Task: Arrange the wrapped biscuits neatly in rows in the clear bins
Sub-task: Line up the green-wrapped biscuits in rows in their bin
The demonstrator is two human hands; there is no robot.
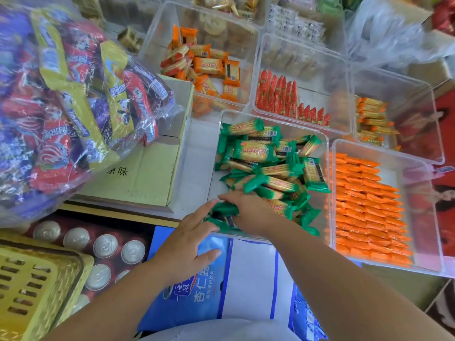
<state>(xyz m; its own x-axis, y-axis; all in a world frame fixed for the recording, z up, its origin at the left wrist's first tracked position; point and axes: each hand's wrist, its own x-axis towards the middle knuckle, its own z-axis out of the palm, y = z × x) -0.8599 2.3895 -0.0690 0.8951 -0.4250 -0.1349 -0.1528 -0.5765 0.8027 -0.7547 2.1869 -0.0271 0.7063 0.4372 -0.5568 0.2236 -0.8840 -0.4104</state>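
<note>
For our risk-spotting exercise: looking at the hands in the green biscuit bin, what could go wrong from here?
1. The left hand and right hand only press the small green stack between them; it may topple when released.
2. The loose green heap lies just beyond and could slide onto it.

Right hand is covering its own fingers plus part of the green packets, so the grip isn't showing. Big snack bag is running off the left edge, yellow basket is running off the bottom corner, and the far bins are blurring out.
</note>
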